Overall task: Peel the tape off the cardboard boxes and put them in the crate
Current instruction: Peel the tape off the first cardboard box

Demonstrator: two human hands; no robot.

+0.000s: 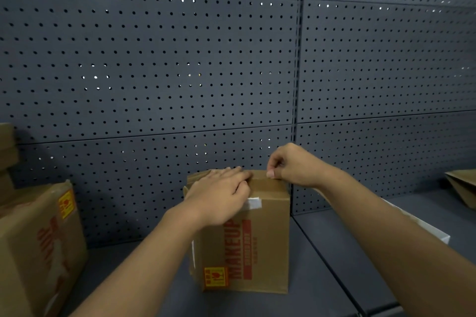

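Brown cardboard box with red print [260, 244] at six o'clock: left hand [219, 193] flat on top, right hand [293, 165] apparently pinching tape. Dark grey shelf [322, 260], dark perforated back panel [154, 64].

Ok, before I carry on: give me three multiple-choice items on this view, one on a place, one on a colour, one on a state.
1. Where does the other brown cardboard box with a yellow sticker stand?
A. lower left of the view
B. on top of the middle box
C. hung on the pegboard

2. What colour is the lettering on the brown cardboard box in the middle?
A. blue
B. red-orange
C. green

3. What is the right hand doing?
A. lying flat on the shelf
B. pinching at the box's top edge
C. hanging idle

Key: 1 A, it sits at the frame's lower left edge. 2 B, the printed word shows red-orange. 3 B, its fingers curl at the top edge while the left hand presses flat on the box top.
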